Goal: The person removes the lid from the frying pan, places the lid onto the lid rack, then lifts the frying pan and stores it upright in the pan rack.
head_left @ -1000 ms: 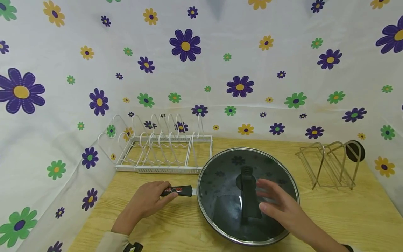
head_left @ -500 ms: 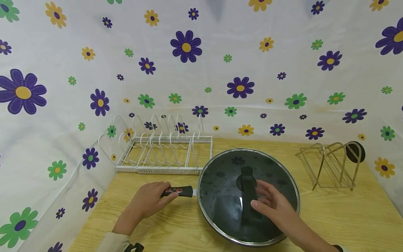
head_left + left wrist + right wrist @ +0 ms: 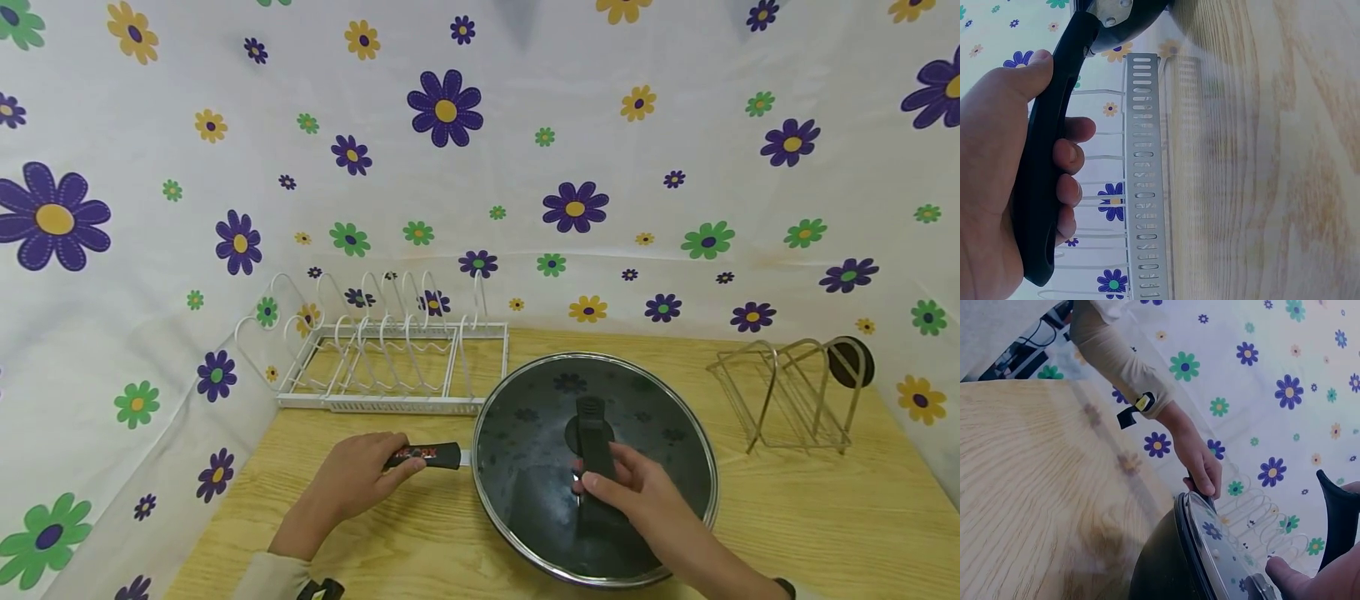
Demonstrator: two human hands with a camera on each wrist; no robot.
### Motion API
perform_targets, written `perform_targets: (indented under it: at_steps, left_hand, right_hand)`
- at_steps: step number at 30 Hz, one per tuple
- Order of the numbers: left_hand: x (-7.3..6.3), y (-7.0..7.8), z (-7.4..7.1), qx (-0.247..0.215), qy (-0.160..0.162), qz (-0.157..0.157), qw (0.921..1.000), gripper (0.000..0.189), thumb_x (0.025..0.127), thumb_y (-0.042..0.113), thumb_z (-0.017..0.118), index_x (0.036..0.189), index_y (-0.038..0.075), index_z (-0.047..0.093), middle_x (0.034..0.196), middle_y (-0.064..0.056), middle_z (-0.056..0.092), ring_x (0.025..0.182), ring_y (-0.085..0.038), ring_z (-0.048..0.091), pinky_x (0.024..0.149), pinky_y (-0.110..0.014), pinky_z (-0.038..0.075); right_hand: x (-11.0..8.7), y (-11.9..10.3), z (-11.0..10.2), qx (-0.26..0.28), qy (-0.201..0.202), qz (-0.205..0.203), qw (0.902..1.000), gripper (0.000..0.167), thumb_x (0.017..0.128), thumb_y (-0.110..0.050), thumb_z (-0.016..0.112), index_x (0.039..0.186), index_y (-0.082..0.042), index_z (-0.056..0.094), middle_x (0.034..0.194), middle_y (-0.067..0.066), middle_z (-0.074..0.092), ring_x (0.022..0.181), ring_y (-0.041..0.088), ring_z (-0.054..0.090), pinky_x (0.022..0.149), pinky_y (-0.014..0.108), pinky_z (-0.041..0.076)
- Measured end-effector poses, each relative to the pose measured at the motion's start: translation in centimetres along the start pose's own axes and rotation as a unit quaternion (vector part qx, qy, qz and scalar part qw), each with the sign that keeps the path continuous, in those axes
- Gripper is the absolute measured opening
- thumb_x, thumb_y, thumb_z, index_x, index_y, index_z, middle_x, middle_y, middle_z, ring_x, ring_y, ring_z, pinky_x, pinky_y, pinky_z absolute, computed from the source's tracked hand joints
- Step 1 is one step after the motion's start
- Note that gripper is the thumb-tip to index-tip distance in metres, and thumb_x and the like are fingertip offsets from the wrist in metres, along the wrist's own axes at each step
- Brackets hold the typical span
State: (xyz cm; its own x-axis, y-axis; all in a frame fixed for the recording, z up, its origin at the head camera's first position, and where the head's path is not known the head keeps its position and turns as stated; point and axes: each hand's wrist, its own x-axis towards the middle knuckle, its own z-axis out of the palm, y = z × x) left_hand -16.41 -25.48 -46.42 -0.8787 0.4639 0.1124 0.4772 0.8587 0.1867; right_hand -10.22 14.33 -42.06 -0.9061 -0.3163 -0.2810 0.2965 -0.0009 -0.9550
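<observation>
A large frying pan (image 3: 1163, 562) stands on the wooden table under a dark glass lid (image 3: 525, 450) with a metal rim. My left hand (image 3: 352, 471) grips the pan's black handle (image 3: 1047, 125), which points left; in the left wrist view the thumb lies along one side and the fingers wrap the other. On top of the lid, my right hand (image 3: 648, 504) holds the upright black lid handle (image 3: 592, 425), thumb on the near side and fingertips showing past its left edge. The lid sits on the pan.
Behind the pan to the left is a white wire rack (image 3: 405, 406) with several upright loops. A smaller metal wire rack (image 3: 772, 375) stands at the right, a black round disc (image 3: 851, 362) by it. Flowered sheeting (image 3: 510, 150) encloses the back and left.
My right hand has moved left from beside the lid handle and closed its fingers around it. The left hand keeps its hold on the pan handle; pan and lid have not visibly moved.
</observation>
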Motion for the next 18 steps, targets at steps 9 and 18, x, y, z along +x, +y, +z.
perform_targets:
  at_steps: [9,18]
  left_hand:
    - [0.07,-0.07,0.18,-0.004,0.002,-0.001,1.0,0.032,0.101,0.054,0.056,0.085,0.026,0.055,0.065,0.016,0.039,0.054,-0.002,0.031,0.054,-0.025,0.029]
    - [0.17,-0.2,0.28,0.001,0.005,-0.003,1.0,0.034,0.101,0.055,0.055,0.083,0.027,0.054,0.064,0.015,0.039,0.054,-0.002,0.032,0.053,-0.025,0.028]
  right_hand:
    - [0.59,0.44,0.61,0.053,-0.031,-0.014,0.998,0.072,0.106,-0.024,0.059,0.156,0.004,0.017,0.141,0.021,0.059,0.112,0.018,0.069,0.097,0.038,0.056]
    - [0.6,0.24,0.66,0.12,-0.051,-0.002,0.9914,0.074,0.105,-0.016,0.058,0.159,0.001,0.01,0.133,0.01,0.065,0.106,0.015,0.071,0.092,0.038,0.058]
